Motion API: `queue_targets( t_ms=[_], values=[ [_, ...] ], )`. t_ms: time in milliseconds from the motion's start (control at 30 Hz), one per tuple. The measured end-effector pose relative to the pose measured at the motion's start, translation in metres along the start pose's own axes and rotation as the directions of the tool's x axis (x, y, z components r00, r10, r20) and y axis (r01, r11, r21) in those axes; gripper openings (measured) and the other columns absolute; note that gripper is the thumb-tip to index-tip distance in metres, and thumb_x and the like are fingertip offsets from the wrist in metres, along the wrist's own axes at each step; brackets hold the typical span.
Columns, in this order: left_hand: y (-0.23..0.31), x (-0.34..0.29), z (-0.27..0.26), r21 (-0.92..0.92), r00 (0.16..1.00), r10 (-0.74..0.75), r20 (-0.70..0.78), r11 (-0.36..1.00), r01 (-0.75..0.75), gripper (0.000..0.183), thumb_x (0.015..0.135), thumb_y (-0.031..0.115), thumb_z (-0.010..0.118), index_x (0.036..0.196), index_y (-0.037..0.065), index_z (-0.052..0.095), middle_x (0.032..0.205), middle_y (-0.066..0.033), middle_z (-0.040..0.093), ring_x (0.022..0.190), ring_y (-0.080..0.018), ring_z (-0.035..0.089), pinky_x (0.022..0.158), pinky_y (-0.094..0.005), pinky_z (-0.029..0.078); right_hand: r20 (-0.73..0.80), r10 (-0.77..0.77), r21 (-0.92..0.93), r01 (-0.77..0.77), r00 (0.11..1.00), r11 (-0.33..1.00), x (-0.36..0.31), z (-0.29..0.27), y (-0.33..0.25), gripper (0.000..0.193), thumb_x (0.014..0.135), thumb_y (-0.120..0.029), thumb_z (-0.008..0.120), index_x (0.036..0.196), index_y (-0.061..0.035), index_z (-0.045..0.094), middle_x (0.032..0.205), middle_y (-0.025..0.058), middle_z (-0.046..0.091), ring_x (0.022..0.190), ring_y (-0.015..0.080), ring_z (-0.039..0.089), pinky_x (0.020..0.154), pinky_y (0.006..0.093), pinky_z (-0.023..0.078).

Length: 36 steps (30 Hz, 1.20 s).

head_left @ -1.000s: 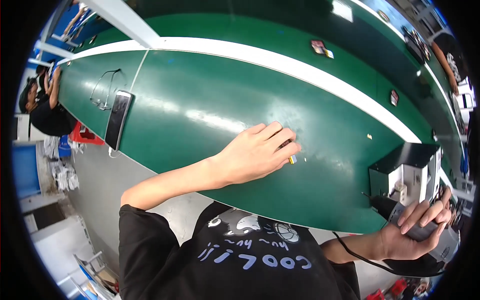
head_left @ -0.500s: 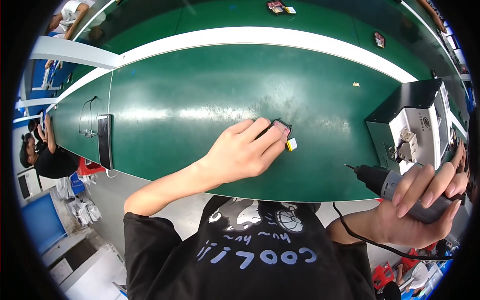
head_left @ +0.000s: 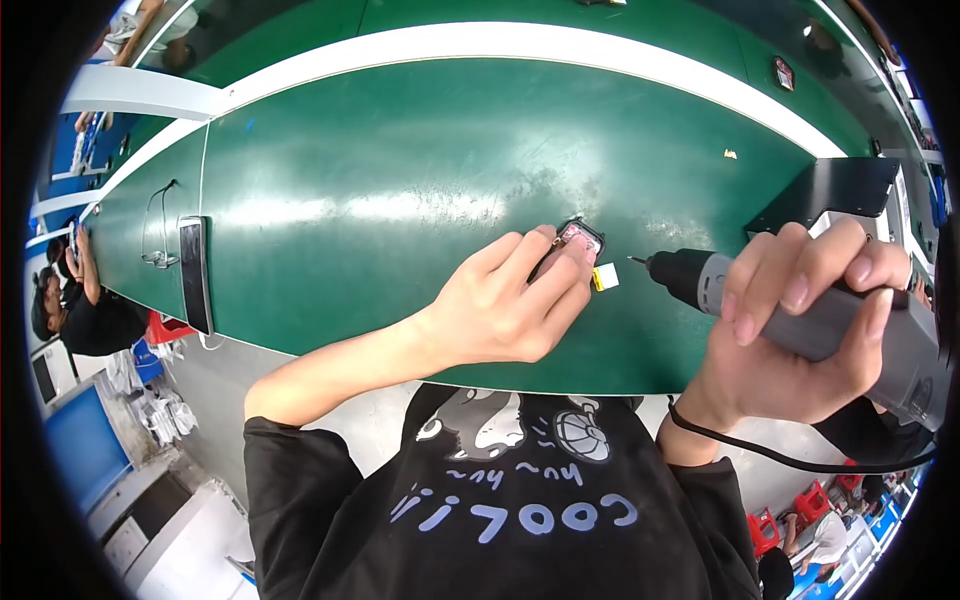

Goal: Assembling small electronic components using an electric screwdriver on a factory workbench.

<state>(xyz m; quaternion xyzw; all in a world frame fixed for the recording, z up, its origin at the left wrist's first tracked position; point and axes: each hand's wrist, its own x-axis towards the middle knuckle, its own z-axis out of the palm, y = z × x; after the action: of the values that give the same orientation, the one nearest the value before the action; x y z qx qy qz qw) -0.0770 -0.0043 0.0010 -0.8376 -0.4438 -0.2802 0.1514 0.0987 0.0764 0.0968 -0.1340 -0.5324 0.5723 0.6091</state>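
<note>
On the green table, the fingers of my left hand (head_left: 510,300) are closed on a small black-framed electronic device (head_left: 598,240), which has a pinkish inside. My fingers cover its left and near parts. Against its lower right side lies a small white and yellow battery pouch (head_left: 607,278). To the right, my right hand (head_left: 790,330) is wrapped round a grey and black electric screwdriver (head_left: 685,276). Its thin bit points left toward the device, with a gap between them. A black cord runs from the tool below my wrist.
A black and white box-shaped machine (head_left: 835,190) stands at the right, partly hidden by my right hand. On the left lie a phone (head_left: 195,275) and wire-framed glasses (head_left: 160,258). A white rail (head_left: 480,42) crosses the far side. A person (head_left: 85,320) sits at far left.
My right hand has brought the screwdriver up and left, closer to the device. My left hand stays on the device, more of which now shows. The view has shifted slightly.
</note>
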Motion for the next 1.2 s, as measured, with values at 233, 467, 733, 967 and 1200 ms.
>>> queue_targets(
  t_ms=[233, 467, 733, 967, 1200],
  values=[
    [0.000, 0.001, -0.001, 0.006, 1.000, -0.024, -0.016, 1.000, 0.024, 0.018, 0.068, 0.007, 0.069, 0.084, -0.001, 0.068, 0.087, -0.0099, 0.066, 0.073, -0.0225, 0.062, 0.053, -0.0265, 0.044, 0.092, 0.019, 0.034, -0.022, 0.996, 0.999, -0.003, -0.002, 0.021, 0.022, 0.100, -0.025, 0.033, 0.103, -0.0052, 0.042, 0.077, 0.0097, 0.048, 0.042, 0.0161, 0.040, 0.040, 0.0298, 0.038],
    [0.006, 0.001, -0.001, 0.038, 0.998, -0.066, -0.001, 0.997, 0.066, 0.015, 0.070, 0.007, 0.068, 0.083, -0.001, 0.068, 0.085, -0.0094, 0.065, 0.072, -0.0216, 0.062, 0.053, -0.0257, 0.042, 0.068, 0.044, 0.016, -0.045, 0.997, 0.999, -0.004, 0.001, 0.029, 0.023, 0.100, -0.025, 0.033, 0.103, -0.0054, 0.043, 0.076, 0.0096, 0.048, 0.042, 0.0153, 0.040, 0.039, 0.0294, 0.037],
    [0.008, 0.003, 0.001, 0.042, 0.998, -0.068, 0.010, 0.997, 0.067, 0.012, 0.073, 0.004, 0.069, 0.083, -0.002, 0.067, 0.083, -0.0103, 0.063, 0.072, -0.0223, 0.060, 0.055, -0.0270, 0.045, 0.016, 0.041, -0.006, -0.040, 0.999, 0.999, -0.006, 0.003, 0.032, 0.021, 0.099, -0.026, 0.036, 0.100, -0.0060, 0.044, 0.072, 0.0083, 0.047, 0.041, 0.0139, 0.037, 0.037, 0.0270, 0.035],
    [0.011, 0.006, 0.000, 0.024, 0.990, -0.137, 0.019, 0.990, 0.137, 0.010, 0.072, 0.001, 0.070, 0.079, -0.004, 0.064, 0.080, -0.0092, 0.060, 0.072, -0.0220, 0.060, 0.055, -0.0272, 0.045, 0.085, 0.081, 0.073, -0.088, 0.993, 0.994, -0.008, -0.005, 0.034, 0.014, 0.098, -0.023, 0.042, 0.098, -0.0088, 0.040, 0.067, 0.0075, 0.045, 0.042, 0.0157, 0.039, 0.040, 0.0306, 0.038],
    [0.012, 0.008, -0.001, 0.013, 0.992, -0.117, 0.043, 0.993, 0.117, 0.010, 0.072, -0.001, 0.070, 0.080, -0.004, 0.063, 0.082, -0.0084, 0.058, 0.073, -0.0208, 0.058, 0.059, -0.0254, 0.050, 0.108, 0.142, 0.076, -0.150, 0.984, 0.986, -0.011, -0.006, 0.032, 0.019, 0.097, -0.021, 0.052, 0.097, -0.0108, 0.036, 0.067, 0.0090, 0.046, 0.045, 0.0191, 0.043, 0.042, 0.0341, 0.042]
  ],
)
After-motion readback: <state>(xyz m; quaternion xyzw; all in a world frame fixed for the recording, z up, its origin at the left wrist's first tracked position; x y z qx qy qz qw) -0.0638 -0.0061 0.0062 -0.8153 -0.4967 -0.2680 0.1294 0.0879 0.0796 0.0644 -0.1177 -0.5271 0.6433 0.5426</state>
